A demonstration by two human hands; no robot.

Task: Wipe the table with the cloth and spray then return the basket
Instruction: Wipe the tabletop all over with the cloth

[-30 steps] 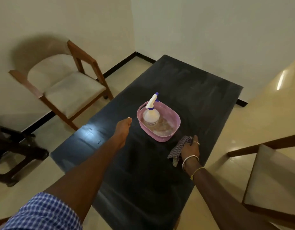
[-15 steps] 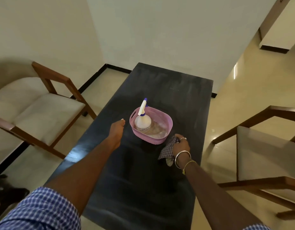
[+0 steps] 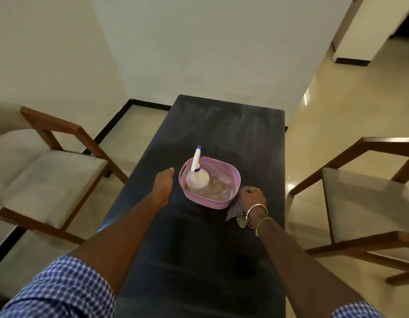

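Note:
A pink basket (image 3: 228, 171) sits in the middle of the long black table (image 3: 222, 125). Inside it a white spray bottle (image 3: 197, 180) with a blue-tipped nozzle stands at the left end. My left hand (image 3: 164, 182) hovers just left of the basket's handle; its fingers are curled and hold nothing. My right hand (image 3: 253, 199) is at the basket's near right corner, closed on a checked cloth (image 3: 235, 211) that hangs under the wrist onto the table.
A wooden chair with a cream seat (image 3: 45, 180) stands left of the table, another (image 3: 364, 203) to the right. The table's far end meets the wall. Shiny tiled floor (image 3: 336, 106) lies to the right.
The view has swung right and up. My right hand with the cloth has moved closer to the basket's corner. My left hand stays beside the basket's left end.

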